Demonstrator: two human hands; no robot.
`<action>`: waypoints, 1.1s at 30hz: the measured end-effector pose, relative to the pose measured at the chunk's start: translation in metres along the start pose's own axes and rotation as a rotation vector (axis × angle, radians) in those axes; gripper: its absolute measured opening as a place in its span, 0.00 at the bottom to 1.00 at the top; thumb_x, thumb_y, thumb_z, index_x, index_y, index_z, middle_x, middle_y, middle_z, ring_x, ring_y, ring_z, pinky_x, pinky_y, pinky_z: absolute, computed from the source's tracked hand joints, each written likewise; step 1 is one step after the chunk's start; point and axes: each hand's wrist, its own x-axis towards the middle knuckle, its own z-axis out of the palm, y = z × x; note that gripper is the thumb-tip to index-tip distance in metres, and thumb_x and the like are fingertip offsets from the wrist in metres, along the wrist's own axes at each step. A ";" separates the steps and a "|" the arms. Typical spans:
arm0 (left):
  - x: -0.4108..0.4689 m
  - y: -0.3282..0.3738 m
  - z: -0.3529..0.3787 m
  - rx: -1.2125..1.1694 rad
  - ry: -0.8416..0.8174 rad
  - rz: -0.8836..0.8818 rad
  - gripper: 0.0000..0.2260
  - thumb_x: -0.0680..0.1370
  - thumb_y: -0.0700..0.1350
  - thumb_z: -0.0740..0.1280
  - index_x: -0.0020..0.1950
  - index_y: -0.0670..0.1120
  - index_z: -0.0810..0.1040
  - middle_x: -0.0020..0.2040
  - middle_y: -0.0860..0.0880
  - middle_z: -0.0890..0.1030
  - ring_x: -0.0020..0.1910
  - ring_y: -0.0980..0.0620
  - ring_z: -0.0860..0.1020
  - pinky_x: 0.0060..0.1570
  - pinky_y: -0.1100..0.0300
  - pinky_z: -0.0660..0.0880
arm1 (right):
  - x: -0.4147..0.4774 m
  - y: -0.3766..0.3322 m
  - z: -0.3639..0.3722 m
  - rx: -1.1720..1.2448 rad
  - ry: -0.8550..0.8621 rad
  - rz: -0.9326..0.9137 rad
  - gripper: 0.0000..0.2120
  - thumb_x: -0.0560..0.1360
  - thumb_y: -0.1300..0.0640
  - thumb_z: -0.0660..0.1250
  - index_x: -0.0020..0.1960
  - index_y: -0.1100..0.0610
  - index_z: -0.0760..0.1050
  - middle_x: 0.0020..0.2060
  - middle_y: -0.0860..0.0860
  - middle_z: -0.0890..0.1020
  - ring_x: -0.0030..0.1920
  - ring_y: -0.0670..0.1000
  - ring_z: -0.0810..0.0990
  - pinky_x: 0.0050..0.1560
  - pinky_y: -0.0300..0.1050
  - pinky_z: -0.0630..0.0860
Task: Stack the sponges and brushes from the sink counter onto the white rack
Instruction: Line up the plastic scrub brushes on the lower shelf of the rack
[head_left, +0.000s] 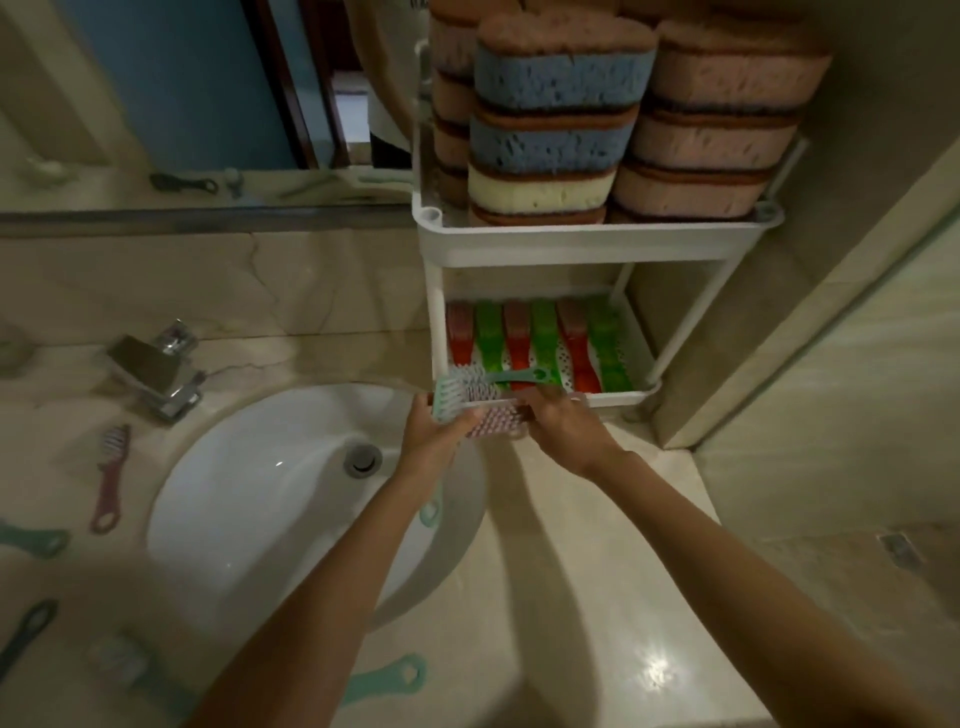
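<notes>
A white two-tier rack (571, 244) stands on the counter right of the sink. Its upper tier is packed with stacked sponges (556, 124) in blue, cream and pink. Red and green brushes (540, 343) lie side by side on the lower tier. At the lower tier's front edge my left hand (434, 431) grips a teal brush (457, 387), whose handle reaches over the red and green ones. My right hand (563, 421) holds a pink brush (496, 421), bristles toward me, just below the teal one.
The white sink basin (270, 499) with a chrome tap (156, 369) lies to the left. Loose brushes sit on the counter: a maroon one (110, 478), a teal handle (36, 540), a dark handle (26, 631), another teal handle (387, 678). A wall closes the right side.
</notes>
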 end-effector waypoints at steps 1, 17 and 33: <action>0.003 -0.001 -0.001 0.014 -0.010 0.003 0.17 0.74 0.45 0.69 0.59 0.40 0.70 0.48 0.39 0.82 0.27 0.57 0.74 0.19 0.69 0.66 | 0.008 0.005 -0.003 0.005 0.022 0.029 0.16 0.78 0.61 0.57 0.65 0.58 0.66 0.61 0.59 0.76 0.59 0.60 0.76 0.58 0.53 0.70; 0.038 0.004 -0.016 0.288 -0.223 0.079 0.11 0.76 0.44 0.65 0.57 0.43 0.74 0.43 0.45 0.79 0.34 0.52 0.76 0.35 0.61 0.75 | 0.117 0.001 0.009 -0.223 -0.035 0.066 0.17 0.79 0.60 0.55 0.67 0.56 0.66 0.63 0.60 0.71 0.60 0.61 0.73 0.56 0.56 0.73; 0.033 0.007 -0.008 0.434 -0.229 0.238 0.05 0.74 0.46 0.68 0.44 0.46 0.74 0.40 0.49 0.79 0.39 0.52 0.78 0.35 0.64 0.74 | 0.104 0.013 0.012 0.288 0.094 0.100 0.19 0.73 0.70 0.57 0.61 0.60 0.76 0.59 0.61 0.78 0.56 0.63 0.78 0.57 0.52 0.75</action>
